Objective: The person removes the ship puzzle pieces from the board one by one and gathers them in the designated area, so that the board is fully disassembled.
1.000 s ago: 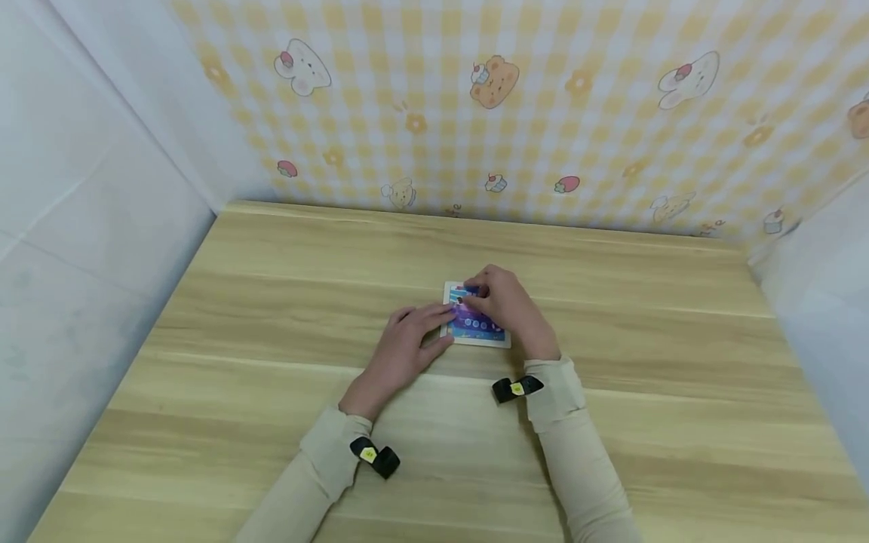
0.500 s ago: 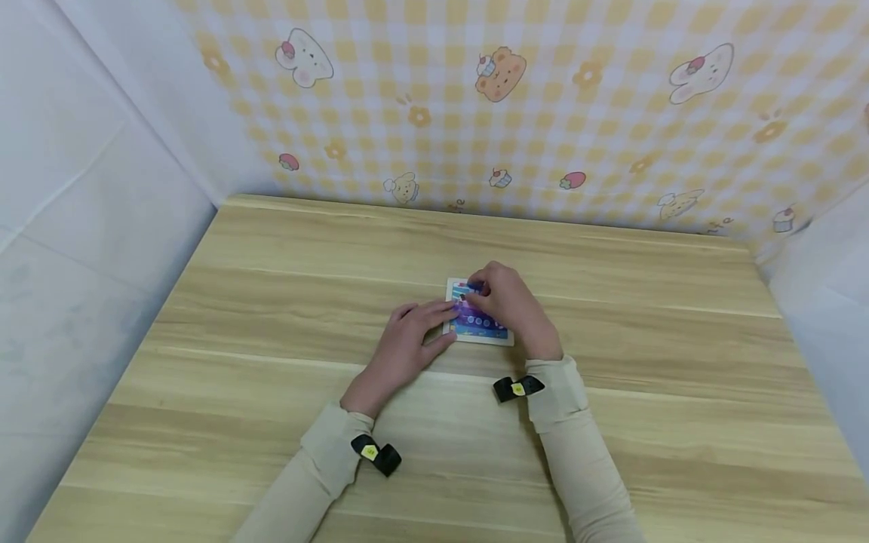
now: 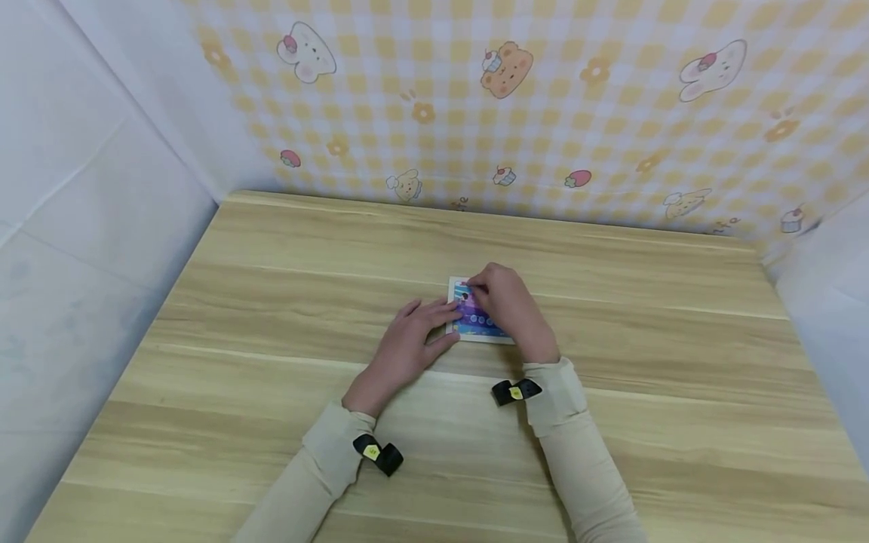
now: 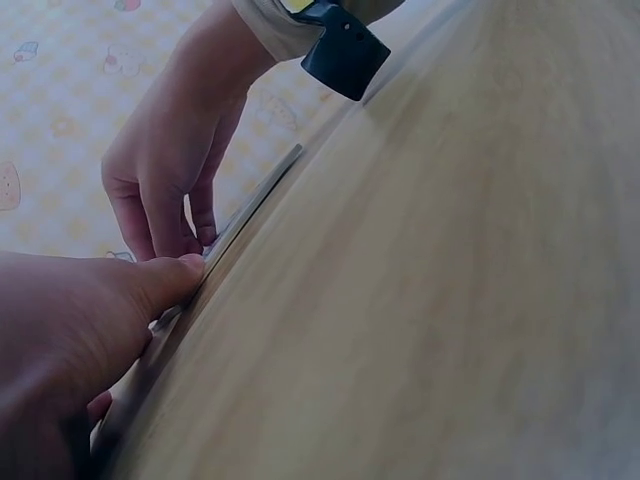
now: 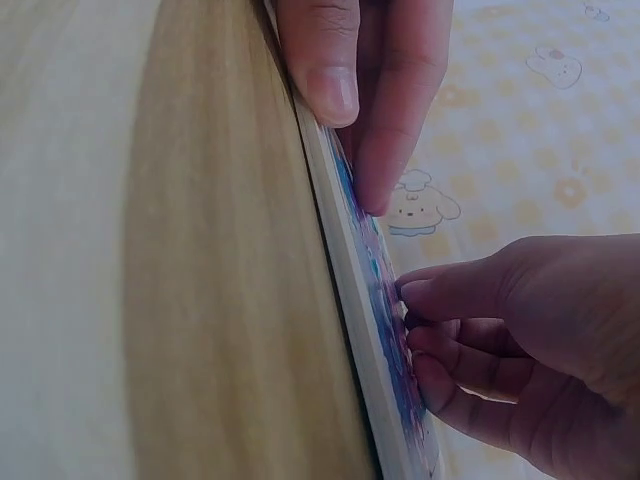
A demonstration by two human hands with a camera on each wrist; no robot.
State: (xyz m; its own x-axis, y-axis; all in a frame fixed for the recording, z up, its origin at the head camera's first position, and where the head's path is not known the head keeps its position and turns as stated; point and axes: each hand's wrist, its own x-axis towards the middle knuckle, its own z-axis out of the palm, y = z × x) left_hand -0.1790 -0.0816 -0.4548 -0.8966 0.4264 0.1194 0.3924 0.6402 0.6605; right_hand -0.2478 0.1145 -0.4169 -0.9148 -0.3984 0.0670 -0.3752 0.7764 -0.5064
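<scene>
A small flat picture board (image 3: 483, 337) with a pale border and a blue and purple printed picture lies on the wooden table. My left hand (image 3: 406, 343) rests at its left side, fairly straight fingers on the picture and thumb against the near edge. Over the upper right part, my right hand (image 3: 508, 302) has bent fingers, their tips at the picture's surface. In the right wrist view, a small dark piece (image 5: 412, 320) shows between the right thumb and forefinger; its shape is mostly hidden. The left wrist view catches the board's thin edge (image 4: 262, 190) from the side.
The wooden table (image 3: 271, 249) spreads around the board on all sides. Behind it hangs a yellow checked cloth (image 3: 448, 143) with cartoon prints. A white wall covering (image 3: 88, 249) stands at the left, and another pale one on the right. Both wrists wear black straps.
The right fingertips have shifted slightly on the picture, and the dark blue patch seen between them earlier no longer shows. The left hand keeps its place on the board. The head view has tilted slightly.
</scene>
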